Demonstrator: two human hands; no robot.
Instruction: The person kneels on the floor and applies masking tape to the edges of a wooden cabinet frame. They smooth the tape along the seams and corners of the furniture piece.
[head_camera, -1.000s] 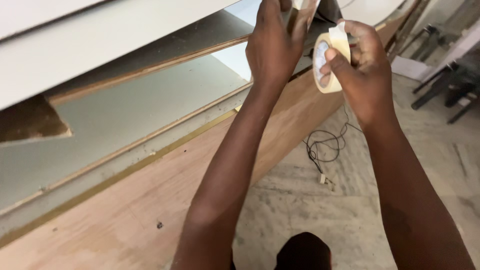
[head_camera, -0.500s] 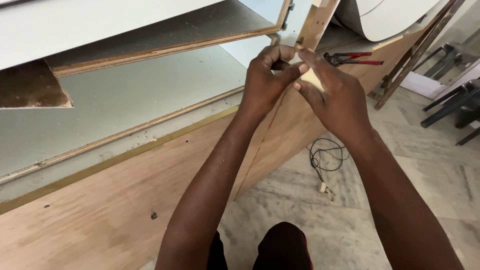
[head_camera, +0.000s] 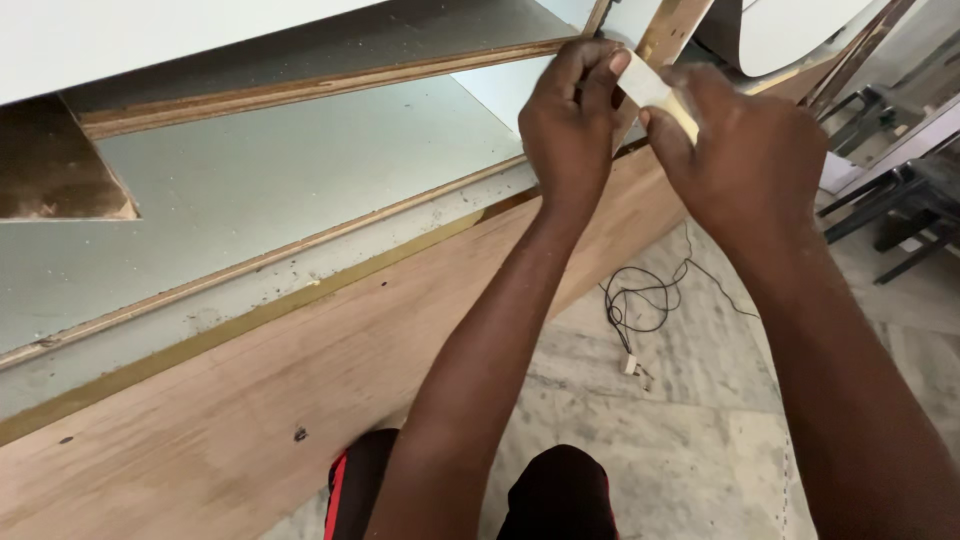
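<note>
- Tape (head_camera: 655, 92), upper right of frame, stretched between both hands to stay taut.
- Left hand (head_camera: 570, 125) pinches its end by the wood strip (head_camera: 672, 30).
- Right hand (head_camera: 745, 165) clasps the rest.

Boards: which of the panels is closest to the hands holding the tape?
The brown plywood board, whose far end passes under both hands; the grey panel lies further left, and the white panel above it.

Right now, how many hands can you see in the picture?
2. The left hand pinches the end of a strip of tape near the top; the right hand holds the tape beside it. No other hands show.
</note>
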